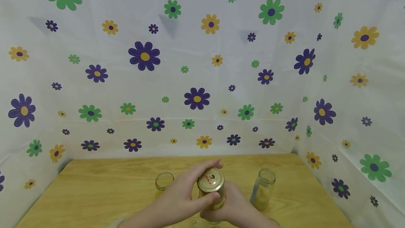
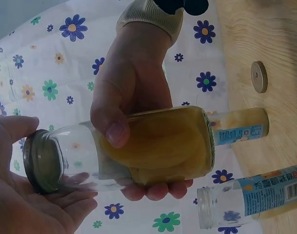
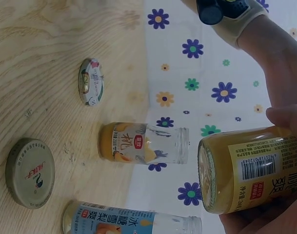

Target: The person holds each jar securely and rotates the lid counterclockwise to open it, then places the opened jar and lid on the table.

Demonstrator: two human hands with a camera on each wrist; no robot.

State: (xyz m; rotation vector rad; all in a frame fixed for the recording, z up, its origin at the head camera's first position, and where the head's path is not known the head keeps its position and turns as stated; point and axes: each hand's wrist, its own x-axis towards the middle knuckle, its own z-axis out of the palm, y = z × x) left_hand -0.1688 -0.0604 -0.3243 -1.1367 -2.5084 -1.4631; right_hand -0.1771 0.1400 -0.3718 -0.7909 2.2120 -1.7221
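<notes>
A tall glass jar (image 2: 158, 151) of yellow fruit pieces is held up over the table in both hands. My right hand (image 1: 235, 203) grips its body, with thumb and fingers wrapped round the glass in the left wrist view. My left hand (image 1: 181, 192) holds the gold lid (image 1: 211, 179) at its rim, thumb on the near side and fingers on the far side. The lid sits on the jar's mouth. A yellow barcode label (image 3: 263, 170) shows in the right wrist view.
Two lidless jars stand on the wooden table (image 1: 104, 182): one jar (image 1: 164, 180) behind my left hand, another blue-labelled jar (image 1: 262, 191) to the right. A gold lid (image 3: 30, 173) and a patterned lid (image 3: 91, 82) lie flat. Flowered cloth (image 1: 196, 69) surrounds the table.
</notes>
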